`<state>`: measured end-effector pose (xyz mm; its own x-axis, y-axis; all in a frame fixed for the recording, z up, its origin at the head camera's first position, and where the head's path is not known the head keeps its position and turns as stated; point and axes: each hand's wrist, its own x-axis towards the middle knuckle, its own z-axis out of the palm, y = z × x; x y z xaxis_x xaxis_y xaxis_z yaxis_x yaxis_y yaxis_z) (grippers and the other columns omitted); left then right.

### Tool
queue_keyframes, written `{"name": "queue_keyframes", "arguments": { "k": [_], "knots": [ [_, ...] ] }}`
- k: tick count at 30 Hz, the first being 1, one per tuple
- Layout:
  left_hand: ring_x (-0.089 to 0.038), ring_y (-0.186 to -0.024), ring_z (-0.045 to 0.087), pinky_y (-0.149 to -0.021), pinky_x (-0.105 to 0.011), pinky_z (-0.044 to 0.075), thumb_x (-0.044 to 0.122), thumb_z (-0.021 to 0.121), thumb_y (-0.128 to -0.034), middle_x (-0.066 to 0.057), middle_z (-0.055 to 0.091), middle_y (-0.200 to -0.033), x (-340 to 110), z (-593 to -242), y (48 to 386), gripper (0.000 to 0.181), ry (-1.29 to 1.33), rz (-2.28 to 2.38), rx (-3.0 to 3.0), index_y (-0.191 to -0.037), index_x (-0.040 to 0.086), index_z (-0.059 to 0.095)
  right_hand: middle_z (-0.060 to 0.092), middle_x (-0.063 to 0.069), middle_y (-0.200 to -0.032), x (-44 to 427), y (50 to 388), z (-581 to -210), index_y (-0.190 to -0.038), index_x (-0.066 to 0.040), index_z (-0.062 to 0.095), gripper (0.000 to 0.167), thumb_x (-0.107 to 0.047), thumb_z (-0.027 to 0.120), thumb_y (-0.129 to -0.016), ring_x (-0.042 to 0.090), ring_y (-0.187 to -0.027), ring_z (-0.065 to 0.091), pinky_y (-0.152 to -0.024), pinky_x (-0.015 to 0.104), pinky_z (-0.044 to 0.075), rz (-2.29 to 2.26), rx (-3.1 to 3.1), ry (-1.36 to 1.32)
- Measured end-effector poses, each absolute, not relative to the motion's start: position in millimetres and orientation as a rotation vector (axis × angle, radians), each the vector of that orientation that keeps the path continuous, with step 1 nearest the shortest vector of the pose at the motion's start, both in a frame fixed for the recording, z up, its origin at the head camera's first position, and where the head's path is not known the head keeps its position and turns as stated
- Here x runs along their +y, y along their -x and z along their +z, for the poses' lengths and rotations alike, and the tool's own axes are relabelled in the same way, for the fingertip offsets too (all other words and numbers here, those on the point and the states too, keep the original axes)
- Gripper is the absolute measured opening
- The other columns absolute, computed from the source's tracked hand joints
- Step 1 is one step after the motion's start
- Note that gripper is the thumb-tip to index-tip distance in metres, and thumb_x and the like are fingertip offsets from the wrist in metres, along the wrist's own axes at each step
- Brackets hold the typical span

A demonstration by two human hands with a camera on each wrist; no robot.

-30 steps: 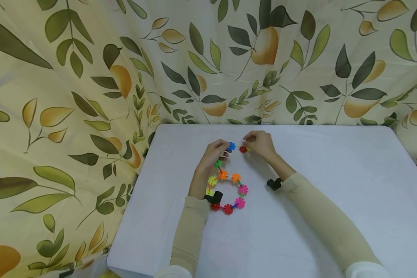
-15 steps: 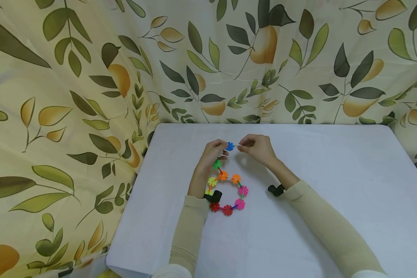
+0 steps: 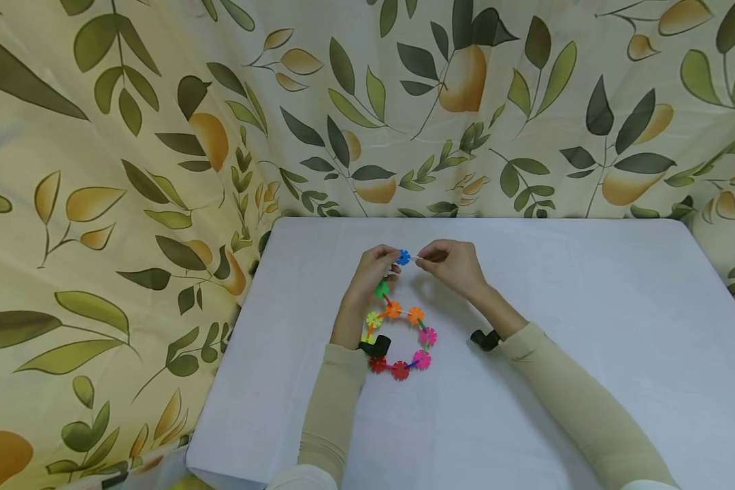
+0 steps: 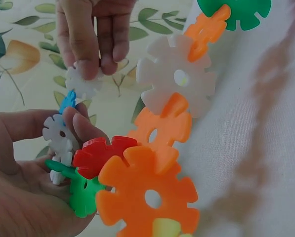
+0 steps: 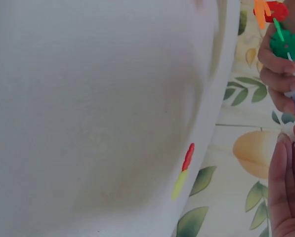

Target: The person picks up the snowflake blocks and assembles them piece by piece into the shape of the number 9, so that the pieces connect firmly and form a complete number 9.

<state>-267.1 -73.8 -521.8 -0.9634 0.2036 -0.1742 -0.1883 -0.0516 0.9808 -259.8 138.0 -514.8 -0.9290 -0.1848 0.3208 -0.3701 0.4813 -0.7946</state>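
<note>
In the head view my left hand pinches a blue notched flower disc at the end of a disc chain. My right hand pinches a white flower disc between thumb and fingers, against the blue disc's edge. How deep the two slot together I cannot tell. In the left wrist view a white disc and a green disc of the chain lie by my left palm. The chain runs on through a red disc to an orange disc.
On the white table the chain forms a ring with pink discs and red discs. A red piece and a yellow piece show against the tabletop in the right wrist view. A patterned curtain hangs behind.
My right hand has moved left and brought the white disc to the blue one. The red and yellow pieces beside it are now hidden in the head view.
</note>
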Motion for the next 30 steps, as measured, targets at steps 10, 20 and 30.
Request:
{"name": "queue_keyframes", "arguments": {
  "k": [10,20,30],
  "knots": [
    [-0.014,-0.078,0.063,-0.073,-0.024,0.058,0.016,0.064,-0.1034,-0.006,0.066,-0.091,-70,-522,268,0.019,-0.002,2.13,1.955,-0.103,-0.002,0.07,0.077,0.001,-0.083,133,255,-518,-0.087,-0.007,0.083,0.004,-0.008,0.087,-0.085,0.016,-0.071,0.074,-0.063,0.017,0.055,1.386,-2.428,-0.548],
    [-0.014,-0.077,0.063,-0.076,-0.023,0.057,0.011,0.058,-0.1058,-0.006,0.064,-0.093,-67,-522,265,0.019,-0.122,2.163,1.962,-0.103,-0.006,0.067,0.075,0.004,-0.078,130,252,-518,-0.082,-0.003,0.082,0.006,-0.006,0.088,-0.084,0.018,-0.067,0.073,-0.061,0.017,0.054,1.268,-2.335,-0.629],
    [-0.014,-0.073,0.058,-0.07,-0.023,0.052,0.01,0.057,-0.1063,-0.005,0.062,-0.088,-67,-519,264,0.015,-0.1,2.172,1.992,-0.098,-0.001,0.064,0.074,0.004,-0.079,123,256,-518,-0.085,-0.004,0.083,0.008,0.001,0.087,-0.082,0.018,-0.069,0.073,-0.064,0.02,0.057,1.268,-2.314,-0.655]
  ]
}}
